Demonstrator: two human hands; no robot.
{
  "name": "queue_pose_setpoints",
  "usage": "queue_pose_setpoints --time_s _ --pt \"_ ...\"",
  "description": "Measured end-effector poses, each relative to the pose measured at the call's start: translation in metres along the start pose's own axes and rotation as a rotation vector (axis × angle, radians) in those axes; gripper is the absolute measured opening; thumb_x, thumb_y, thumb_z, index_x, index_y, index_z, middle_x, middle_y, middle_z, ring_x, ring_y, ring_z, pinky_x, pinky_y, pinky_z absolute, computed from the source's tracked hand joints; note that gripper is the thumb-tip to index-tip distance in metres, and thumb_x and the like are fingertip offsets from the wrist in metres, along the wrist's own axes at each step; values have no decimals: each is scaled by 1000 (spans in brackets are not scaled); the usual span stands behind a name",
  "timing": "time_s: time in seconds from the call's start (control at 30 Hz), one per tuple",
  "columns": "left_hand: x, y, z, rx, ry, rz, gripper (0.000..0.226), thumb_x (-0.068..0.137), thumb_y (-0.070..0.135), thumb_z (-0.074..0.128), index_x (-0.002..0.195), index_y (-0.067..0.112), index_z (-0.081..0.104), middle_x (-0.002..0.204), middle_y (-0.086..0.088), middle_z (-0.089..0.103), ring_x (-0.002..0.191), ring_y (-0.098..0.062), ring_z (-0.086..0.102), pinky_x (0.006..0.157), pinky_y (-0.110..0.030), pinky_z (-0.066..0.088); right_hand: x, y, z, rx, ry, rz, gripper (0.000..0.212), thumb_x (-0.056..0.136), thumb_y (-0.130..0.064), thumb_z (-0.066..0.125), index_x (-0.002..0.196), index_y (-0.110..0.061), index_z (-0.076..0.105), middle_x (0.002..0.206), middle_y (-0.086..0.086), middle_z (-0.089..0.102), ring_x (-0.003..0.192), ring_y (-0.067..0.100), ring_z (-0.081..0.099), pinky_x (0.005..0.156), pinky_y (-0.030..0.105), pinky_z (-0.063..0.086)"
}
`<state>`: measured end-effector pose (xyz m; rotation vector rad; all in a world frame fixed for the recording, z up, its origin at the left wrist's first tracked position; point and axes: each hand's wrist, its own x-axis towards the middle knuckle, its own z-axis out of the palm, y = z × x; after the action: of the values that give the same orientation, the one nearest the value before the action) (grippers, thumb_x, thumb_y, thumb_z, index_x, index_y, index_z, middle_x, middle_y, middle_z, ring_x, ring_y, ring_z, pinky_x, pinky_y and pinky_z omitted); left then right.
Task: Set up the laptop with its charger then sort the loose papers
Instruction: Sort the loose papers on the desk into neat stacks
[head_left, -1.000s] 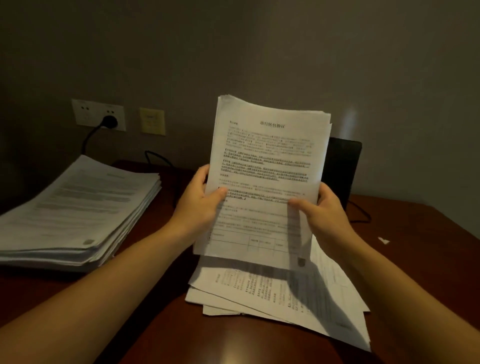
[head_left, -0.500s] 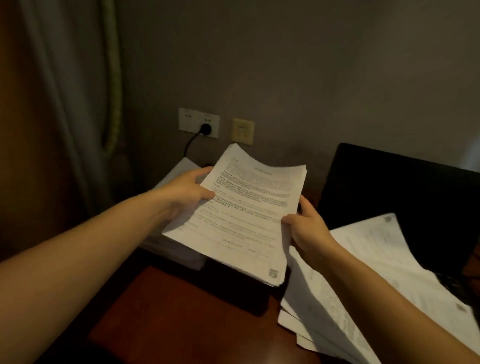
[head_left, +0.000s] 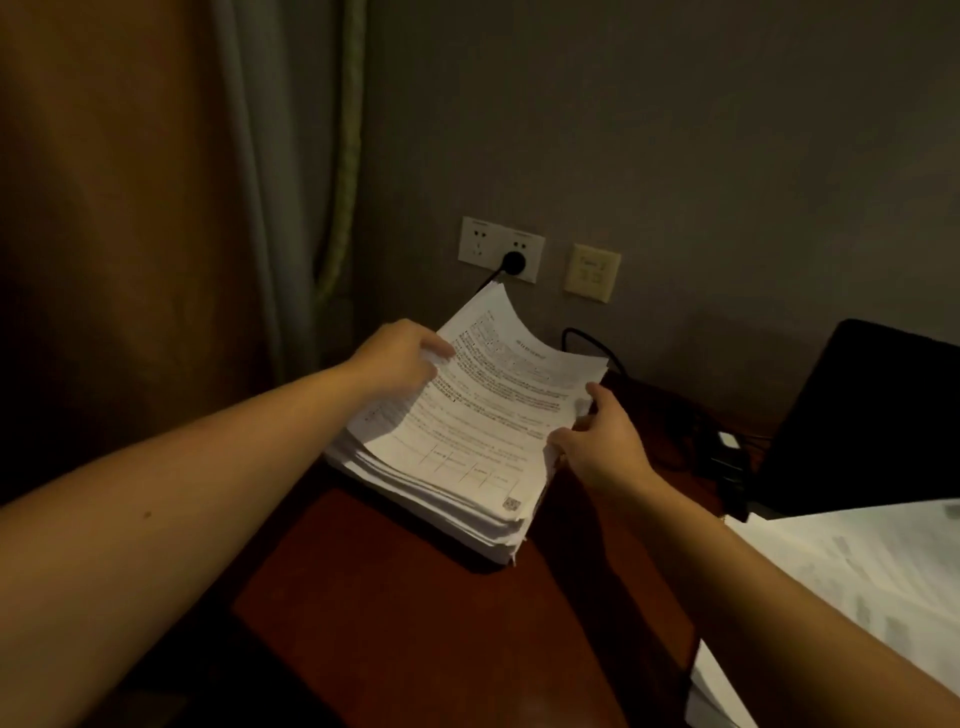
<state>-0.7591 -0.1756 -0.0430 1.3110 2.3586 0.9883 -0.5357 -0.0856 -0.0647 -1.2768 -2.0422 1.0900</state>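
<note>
A thick stack of printed papers (head_left: 457, 483) lies at the table's back left corner. On top of it rests a thinner bundle of sheets (head_left: 493, 400), its far edge curling up. My left hand (head_left: 400, 358) grips the bundle's left edge. My right hand (head_left: 597, 441) holds its right edge, fingers curled at the side of the stack. The black laptop (head_left: 872, 421) stands open at the right, seen from behind. Its charger plug (head_left: 514, 261) sits in the wall socket, and the cable (head_left: 597, 343) runs down behind the papers to a black charger brick (head_left: 727, 452).
Loose white sheets (head_left: 857, 587) spread over the table's right side. The dark red wooden table (head_left: 415, 613) shows between the piles. A curtain (head_left: 249, 197) hangs at the left, and a beige wall plate (head_left: 592, 273) sits right of the socket.
Both hands carried the bundle from the middle of the table leftward and lowered it onto the thick stack. My view swung left with them.
</note>
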Motion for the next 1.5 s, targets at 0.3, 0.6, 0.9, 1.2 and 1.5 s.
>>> queue_pose_setpoints --time_s 0.3,0.6,0.9,1.2,1.5 --pt "8 -25 25 186 -185 -68 37 105 26 43 142 26 46 146 -7 48 115 -22 53 88 -29 40 1 11 19 -634 -115 -87 46 95 -48 48 130 -19 40 131 12 48 115 31 49 97 48 48" --pt "-22 36 60 533 -78 108 58 100 46 41 155 31 29 164 -7 15 152 -32 5 118 -60 8 -14 23 -10 -551 -20 -175 61 99 -58 41 150 -25 34 154 9 36 142 29 32 113 49 36" --pt "-85 132 142 380 -243 454 48 99 50 48 145 39 44 166 0 15 154 -24 -7 120 -55 2 -71 99 -105 -597 212 -172 51 101 -52 41 141 -22 50 145 4 48 135 22 41 109 39 41" --pt "-158 182 215 381 -469 693 50 102 51 41 150 37 37 167 3 8 154 -22 -11 123 -54 1 -164 169 -196 -432 203 -30 32 98 -35 60 128 -24 60 132 -3 60 118 13 60 93 23 47" --pt "-196 186 260 532 -584 930 64 99 69 20 157 48 3 168 11 -6 153 -11 -12 123 -47 -11 -226 218 -247 -639 174 44 34 100 -39 54 132 -28 56 131 -12 59 113 6 57 94 21 47"
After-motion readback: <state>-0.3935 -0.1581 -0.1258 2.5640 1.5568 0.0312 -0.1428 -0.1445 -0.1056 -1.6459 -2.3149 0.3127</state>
